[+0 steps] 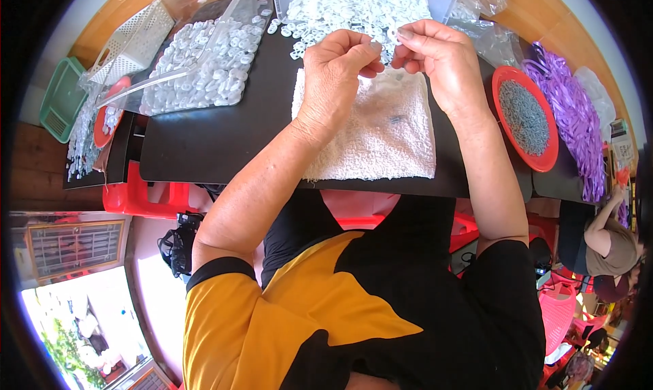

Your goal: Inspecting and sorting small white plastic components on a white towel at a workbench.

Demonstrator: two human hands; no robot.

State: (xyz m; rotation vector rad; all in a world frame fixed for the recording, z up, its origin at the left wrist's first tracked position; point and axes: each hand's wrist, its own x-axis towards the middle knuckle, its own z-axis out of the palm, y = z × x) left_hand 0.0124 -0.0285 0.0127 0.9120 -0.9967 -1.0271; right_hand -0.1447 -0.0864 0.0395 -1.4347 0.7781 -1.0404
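Head view: small, white, rounded piece (393, 36) in the pinched right hand (441, 55), left hand (335, 62) narrow, contents unclear.

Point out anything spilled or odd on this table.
A few white pieces lie loose on the dark table left of the big heap, as if spilled. The white towel has a small bluish patch; stain or loose bits, I can't tell.

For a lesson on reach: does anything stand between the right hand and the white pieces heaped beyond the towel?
Nothing visible does: in this view the right hand overlaps the near edge of the white pieces, with the towel on their near side.
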